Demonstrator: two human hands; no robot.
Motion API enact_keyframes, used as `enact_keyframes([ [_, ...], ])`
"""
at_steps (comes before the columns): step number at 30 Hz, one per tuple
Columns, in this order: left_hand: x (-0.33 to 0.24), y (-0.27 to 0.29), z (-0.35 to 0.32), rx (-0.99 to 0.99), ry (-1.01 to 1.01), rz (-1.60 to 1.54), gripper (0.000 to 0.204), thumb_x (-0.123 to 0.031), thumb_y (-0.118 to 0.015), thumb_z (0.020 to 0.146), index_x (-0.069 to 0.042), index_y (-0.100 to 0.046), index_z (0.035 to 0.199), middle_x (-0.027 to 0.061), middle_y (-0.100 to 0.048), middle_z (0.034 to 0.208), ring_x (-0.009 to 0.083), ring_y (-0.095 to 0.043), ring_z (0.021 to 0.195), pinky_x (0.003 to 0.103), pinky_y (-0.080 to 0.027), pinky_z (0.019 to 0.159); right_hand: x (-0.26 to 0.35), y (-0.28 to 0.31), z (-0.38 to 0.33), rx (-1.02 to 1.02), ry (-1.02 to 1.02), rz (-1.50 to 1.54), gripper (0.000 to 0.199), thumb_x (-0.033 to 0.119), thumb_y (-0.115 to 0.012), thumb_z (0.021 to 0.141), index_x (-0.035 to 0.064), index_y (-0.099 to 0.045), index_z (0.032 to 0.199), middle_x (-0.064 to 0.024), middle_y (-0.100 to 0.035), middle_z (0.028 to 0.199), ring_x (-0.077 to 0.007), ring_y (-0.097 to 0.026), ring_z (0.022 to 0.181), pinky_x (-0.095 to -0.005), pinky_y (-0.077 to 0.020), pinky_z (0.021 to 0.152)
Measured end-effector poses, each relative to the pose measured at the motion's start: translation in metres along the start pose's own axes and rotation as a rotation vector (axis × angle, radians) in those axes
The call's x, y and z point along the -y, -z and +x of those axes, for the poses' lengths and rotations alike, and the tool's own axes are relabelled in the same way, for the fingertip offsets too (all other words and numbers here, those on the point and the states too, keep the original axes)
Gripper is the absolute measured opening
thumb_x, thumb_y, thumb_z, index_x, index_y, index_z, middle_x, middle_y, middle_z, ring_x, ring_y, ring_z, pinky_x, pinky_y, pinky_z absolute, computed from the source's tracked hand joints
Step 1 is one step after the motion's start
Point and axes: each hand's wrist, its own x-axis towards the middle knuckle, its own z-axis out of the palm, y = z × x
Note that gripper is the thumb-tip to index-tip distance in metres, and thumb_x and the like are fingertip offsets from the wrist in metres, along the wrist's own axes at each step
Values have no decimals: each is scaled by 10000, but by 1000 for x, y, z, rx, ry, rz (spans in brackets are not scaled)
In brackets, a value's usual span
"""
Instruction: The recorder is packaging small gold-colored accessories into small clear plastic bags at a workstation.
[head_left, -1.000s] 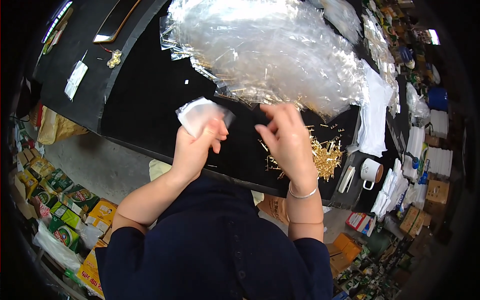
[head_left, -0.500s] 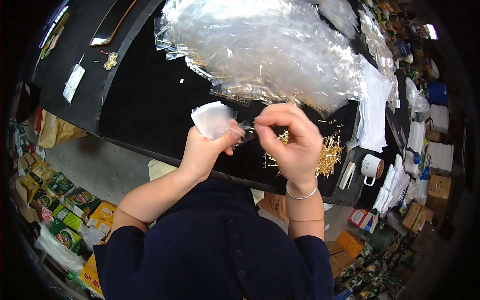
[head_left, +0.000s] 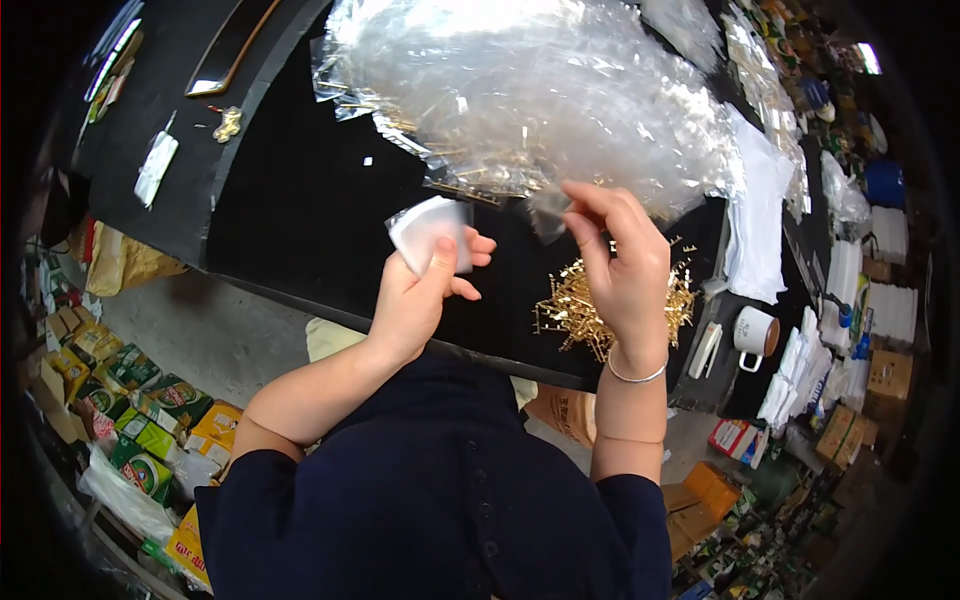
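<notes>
My left hand (head_left: pixel 425 285) is closed on a stack of small clear plastic bags (head_left: pixel 432 232), its thumb pressed over the front. To the right, my right hand (head_left: pixel 622 245) pinches one clear plastic bag (head_left: pixel 548 213) by its edge, close to a big heap of filled clear bags (head_left: pixel 520 90). Thin gold pieces show along the near edge of that heap. Under my right hand lies a loose pile of small gold metal pieces (head_left: pixel 575 305), partly covered by the hand. Whether the pinched bag holds a gold piece is too blurred to tell.
White sheets (head_left: pixel 755 220) lie right of the heap. A white mug (head_left: pixel 755 332) and a white stapler-like tool (head_left: pixel 705 350) stand at the table's right. A phone-like dark slab (head_left: pixel 225 60) and a gold trinket (head_left: pixel 228 124) lie far left. Cartons (head_left: pixel 170 400) crowd the floor.
My right hand has moved right and away from my left hand, carrying a clear bag toward the heap. My left hand keeps the stack, its fingers now spread behind it.
</notes>
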Motion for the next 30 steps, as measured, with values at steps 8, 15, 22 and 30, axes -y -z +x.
enact_keyframes([
  [8,12,9,-4,62,-32,134,155,-114,-614,935,-1,-629,1040,95,-683,961,115,-629,796,221,-505,617,12,13,-50,380,-250,-263,500,23,-784,659,24,-593,1120,-138,-569,998,-273,-581,880,-351,-489,753],
  [15,6,3,-8,54,-51,35,90,-91,-661,891,-1,-657,902,67,-660,817,103,-588,675,223,-460,547,-2,-4,-64,484,-225,-209,308,39,-762,692,13,-607,956,-103,-574,834,-292,-568,799,-376,-467,701],
  [22,2,23,-13,74,-70,73,120,-78,-713,845,-4,-645,910,77,-664,835,105,-604,702,223,-463,543,6,-29,-38,362,-170,-1,119,-9,-721,738,12,-628,810,-74,-582,768,-242,-570,739,-348,-460,651],
  [30,3,15,-12,74,-13,43,217,-135,-745,840,-12,-623,972,77,-663,874,111,-604,711,215,-462,546,33,-26,-27,-32,-449,619,99,-38,-705,792,0,-640,857,-76,-606,938,-97,-549,768,-249,-460,656],
])
